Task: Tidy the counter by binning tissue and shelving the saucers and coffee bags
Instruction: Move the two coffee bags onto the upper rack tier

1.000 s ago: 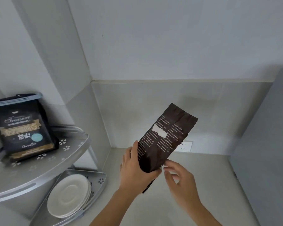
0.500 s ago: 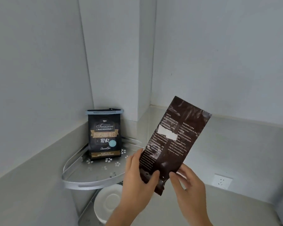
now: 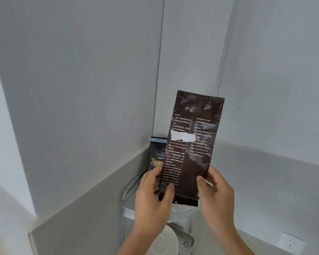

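Observation:
I hold a tall dark brown coffee bag (image 3: 193, 144) upright in front of the corner, its printed back and a white label facing me. My left hand (image 3: 153, 197) grips its lower left edge, and my right hand (image 3: 217, 196) grips its lower right edge. Behind it, a black coffee bag with gold lettering (image 3: 157, 155) stands on the upper tier of a metal corner shelf (image 3: 127, 197), mostly hidden by the held bag. White saucers (image 3: 166, 240) lie stacked on the shelf's lower tier (image 3: 188, 243), partly covered by my left forearm.
Grey walls meet in the corner right behind the shelf, with a tiled backsplash below them. A white wall socket (image 3: 291, 244) sits low on the right wall.
The view has swung left and closer to the corner. The brown bag has gone from tilted to upright, now in front of the black bag, and my right hand has closed on its lower right edge.

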